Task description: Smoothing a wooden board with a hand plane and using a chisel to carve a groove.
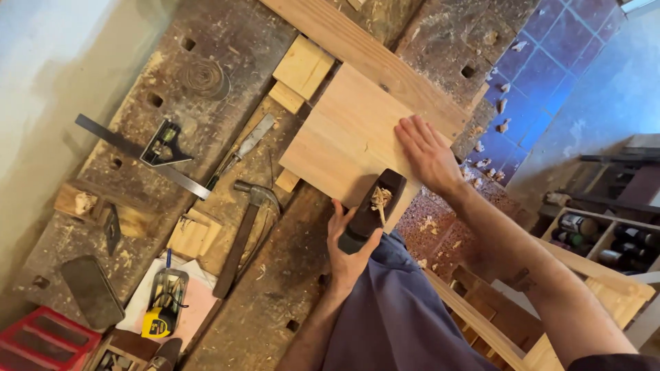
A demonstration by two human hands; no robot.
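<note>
We see a dark wooden plane (371, 206), shavings in its mouth, sitting on the near edge of a pale board (344, 141) on the worn worktop (220, 41). Our left hand (348, 244) has its grip wrapped around the plane's rear end. Our right hand (427, 154) lies flat and released on the board. A hammer (244, 230) and a combination square (148, 154) rest to the left.

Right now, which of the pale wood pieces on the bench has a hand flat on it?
The wide square board at the bench edge: the right hand lies flat on it, while the left hand grips the dark wooden plane. The small offcuts lie untouched.
</note>
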